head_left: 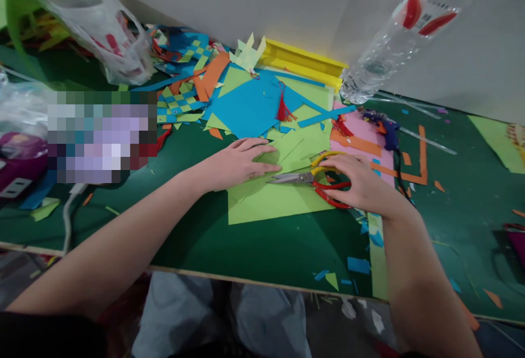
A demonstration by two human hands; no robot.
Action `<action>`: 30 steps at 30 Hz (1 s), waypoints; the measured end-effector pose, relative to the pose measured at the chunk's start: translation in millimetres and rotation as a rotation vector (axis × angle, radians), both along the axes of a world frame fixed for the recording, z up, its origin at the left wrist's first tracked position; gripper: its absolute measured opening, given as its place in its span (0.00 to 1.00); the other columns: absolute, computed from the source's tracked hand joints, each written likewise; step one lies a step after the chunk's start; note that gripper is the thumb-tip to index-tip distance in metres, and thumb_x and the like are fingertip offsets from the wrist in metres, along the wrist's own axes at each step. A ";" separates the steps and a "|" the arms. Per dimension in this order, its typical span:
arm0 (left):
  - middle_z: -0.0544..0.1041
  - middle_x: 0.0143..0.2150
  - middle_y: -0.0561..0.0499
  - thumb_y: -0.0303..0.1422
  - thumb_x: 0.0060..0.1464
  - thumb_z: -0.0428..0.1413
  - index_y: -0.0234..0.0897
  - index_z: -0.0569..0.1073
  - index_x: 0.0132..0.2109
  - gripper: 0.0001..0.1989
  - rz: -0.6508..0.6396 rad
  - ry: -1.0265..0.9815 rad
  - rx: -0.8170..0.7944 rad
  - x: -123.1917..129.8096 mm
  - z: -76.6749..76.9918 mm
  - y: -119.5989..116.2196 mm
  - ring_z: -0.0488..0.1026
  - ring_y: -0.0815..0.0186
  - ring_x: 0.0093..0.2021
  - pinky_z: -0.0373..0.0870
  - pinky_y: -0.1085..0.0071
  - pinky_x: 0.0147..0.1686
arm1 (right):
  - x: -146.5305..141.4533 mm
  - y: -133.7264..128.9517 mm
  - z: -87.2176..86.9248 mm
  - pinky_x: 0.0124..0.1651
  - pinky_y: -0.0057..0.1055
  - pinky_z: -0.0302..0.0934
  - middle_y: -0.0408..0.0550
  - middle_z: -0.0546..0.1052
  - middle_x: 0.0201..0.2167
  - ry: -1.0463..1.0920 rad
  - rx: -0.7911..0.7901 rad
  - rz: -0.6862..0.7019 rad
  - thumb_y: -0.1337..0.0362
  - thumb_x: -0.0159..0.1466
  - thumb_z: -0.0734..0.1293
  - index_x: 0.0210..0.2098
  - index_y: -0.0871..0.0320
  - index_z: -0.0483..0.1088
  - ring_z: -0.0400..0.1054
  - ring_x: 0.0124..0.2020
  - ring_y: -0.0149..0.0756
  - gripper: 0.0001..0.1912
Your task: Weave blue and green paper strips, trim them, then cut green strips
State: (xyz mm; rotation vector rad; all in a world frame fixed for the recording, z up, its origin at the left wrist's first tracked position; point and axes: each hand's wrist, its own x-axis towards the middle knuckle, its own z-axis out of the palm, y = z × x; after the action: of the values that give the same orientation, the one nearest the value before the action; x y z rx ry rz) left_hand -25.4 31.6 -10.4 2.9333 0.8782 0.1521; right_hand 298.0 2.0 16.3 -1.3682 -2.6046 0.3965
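A light green paper sheet point(283, 207) lies on the green table in front of me. Resting on its left side is my left hand point(250, 162), open, with its fingers stretched out over the paper. My right hand point(356, 180) grips scissors point(303, 177) with one yellow and one red handle. The blades point left over the sheet and look slightly parted, their tips near my left fingertips. Behind the sheet lies blue paper point(241, 104) with a red tassel point(283, 107) on it.
A clear plastic bottle point(394, 46) and a yellow folded tray point(303, 63) stand by the back wall. Paper scraps and woven strips point(180, 101) pile at the back left, beside a plastic bag with a cup point(110, 35). Pink paper point(344, 112) lies right; a white cable point(68, 216) runs left.
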 end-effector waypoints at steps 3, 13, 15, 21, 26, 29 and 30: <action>0.60 0.69 0.47 0.29 0.65 0.49 0.53 0.67 0.63 0.22 0.001 -0.005 0.005 -0.1 0.0 0.2 0.49 0.52 0.71 0.53 0.50 0.65 | 0.7 -0.1 0.0 0.59 0.52 0.56 0.50 0.74 0.55 -0.004 0.006 0.002 0.55 0.59 0.69 0.51 0.51 0.69 0.65 0.59 0.53 0.21; 0.59 0.69 0.48 0.29 0.66 0.48 0.53 0.66 0.64 0.23 -0.007 -0.009 0.021 -1.0 -4.4 0.9 0.49 0.53 0.71 0.52 0.51 0.66 | -7.0 -1.3 -0.5 0.57 0.54 0.57 0.53 0.75 0.53 0.011 -0.033 0.010 0.53 0.60 0.68 0.50 0.51 0.67 0.66 0.57 0.54 0.21; 0.59 0.69 0.48 0.29 0.65 0.48 0.53 0.66 0.64 0.23 -0.004 -0.017 0.011 -1.3 -4.5 1.3 0.49 0.52 0.71 0.52 0.51 0.66 | -5.7 -0.8 -1.2 0.58 0.53 0.56 0.53 0.74 0.53 0.010 -0.033 0.015 0.54 0.60 0.69 0.51 0.51 0.67 0.66 0.58 0.53 0.22; 0.57 0.70 0.47 0.20 0.61 0.49 0.53 0.64 0.65 0.30 -0.010 -0.005 -0.013 -1.3 -5.4 2.5 0.47 0.52 0.71 0.52 0.50 0.66 | -8.8 -1.0 -1.6 0.57 0.52 0.57 0.53 0.75 0.52 0.007 -0.019 0.006 0.54 0.59 0.70 0.50 0.51 0.67 0.67 0.57 0.53 0.21; 0.56 0.71 0.49 0.18 0.59 0.50 0.55 0.64 0.64 0.32 0.012 0.015 -0.051 -2.1 -5.1 3.5 0.45 0.53 0.72 0.52 0.50 0.66 | -12.9 -1.4 -3.5 0.55 0.50 0.58 0.53 0.75 0.52 0.003 -0.007 0.026 0.54 0.59 0.69 0.51 0.53 0.67 0.68 0.55 0.53 0.22; 0.55 0.71 0.48 0.19 0.60 0.49 0.55 0.64 0.65 0.32 0.018 0.015 -0.064 -2.2 -3.6 3.6 0.45 0.51 0.72 0.52 0.49 0.65 | -11.2 -1.5 -3.8 0.55 0.49 0.58 0.52 0.75 0.53 0.002 -0.025 0.045 0.54 0.59 0.69 0.52 0.53 0.67 0.67 0.56 0.52 0.22; 0.55 0.71 0.48 0.19 0.60 0.49 0.56 0.63 0.65 0.32 0.017 0.015 -0.064 -2.2 -3.2 3.5 0.45 0.51 0.72 0.52 0.49 0.65 | -10.5 -1.6 -3.7 0.56 0.49 0.57 0.52 0.75 0.53 0.002 -0.031 0.047 0.54 0.59 0.69 0.52 0.53 0.67 0.67 0.57 0.52 0.23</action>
State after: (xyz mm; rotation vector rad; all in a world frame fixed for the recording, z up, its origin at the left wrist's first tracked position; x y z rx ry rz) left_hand -27.6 35.1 -13.6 2.8724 0.8927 0.1017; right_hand 287.5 0.4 12.6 -1.3173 -2.6441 0.4459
